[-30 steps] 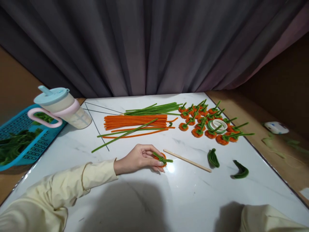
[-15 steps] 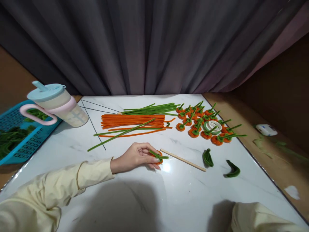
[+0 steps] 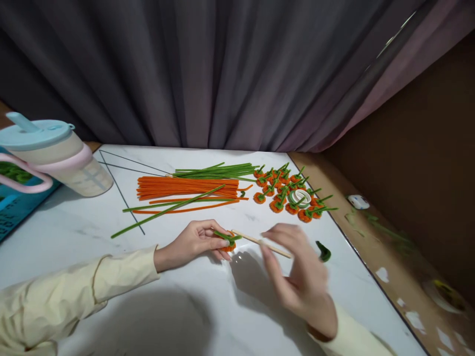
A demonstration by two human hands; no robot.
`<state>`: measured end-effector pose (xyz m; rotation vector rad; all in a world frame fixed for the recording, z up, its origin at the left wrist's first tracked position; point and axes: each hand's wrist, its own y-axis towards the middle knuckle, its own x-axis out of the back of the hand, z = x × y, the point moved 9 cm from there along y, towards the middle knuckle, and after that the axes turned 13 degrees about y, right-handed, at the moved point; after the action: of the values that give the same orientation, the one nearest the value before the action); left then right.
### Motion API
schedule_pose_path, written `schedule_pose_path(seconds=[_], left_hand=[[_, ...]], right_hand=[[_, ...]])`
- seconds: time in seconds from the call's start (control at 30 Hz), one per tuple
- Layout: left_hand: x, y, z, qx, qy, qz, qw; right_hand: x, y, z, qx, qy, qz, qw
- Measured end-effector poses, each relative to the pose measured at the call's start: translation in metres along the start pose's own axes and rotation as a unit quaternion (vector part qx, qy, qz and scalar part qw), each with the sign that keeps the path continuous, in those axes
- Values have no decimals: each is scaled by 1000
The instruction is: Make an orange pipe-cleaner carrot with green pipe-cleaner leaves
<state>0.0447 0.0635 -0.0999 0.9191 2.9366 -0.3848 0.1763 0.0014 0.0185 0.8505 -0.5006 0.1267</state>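
The left hand [image 3: 193,242] pinches a small orange pipe-cleaner flower [image 3: 226,240] against the white surface [image 3: 166,306] to keep it steady, while the right hand [image 3: 297,272], fingers loosely spread, hovers over the wooden stick [image 3: 256,241]

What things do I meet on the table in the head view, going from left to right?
Blue-lidded cup → orange pipe cleaner bundle → left hand holding a small orange flower → right hand → tape roll → green folded piece → small white device.
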Motion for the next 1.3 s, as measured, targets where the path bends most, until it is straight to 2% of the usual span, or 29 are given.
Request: schedule_pose_path(seconds=[0.13,0.2,0.33,0.5,0.73,0.87,1.17,1.3], left_hand=[[-4,-1,-3,-11,7,18,1000],[-7,-2,-4,-15,20,23,999],[-9,-4,-3,-26,45,22,998],[-11,-6,0,-25,58,10,998],[-8,-8,-1,-40,79,-22,996],[-8,-8,1,-50,73,-17,996],[-11,-8,2,-27,30,-1,999],[-12,-8,1,-20,31,3,999]], right_hand=[[-26,-17,-25,-70,23,14,997],[-34,-23,-31,-77,16,29,996],[-44,-27,-28,-51,12,55,997],[-48,-30,-23,-32,-2,54,998],[-54,-29,-18,2,-86,84,993],[-59,-28,-15,32,-124,116,985],[-63,-29,1,116,-208,140,961],[-62,-30,2,124,-209,143,960]])
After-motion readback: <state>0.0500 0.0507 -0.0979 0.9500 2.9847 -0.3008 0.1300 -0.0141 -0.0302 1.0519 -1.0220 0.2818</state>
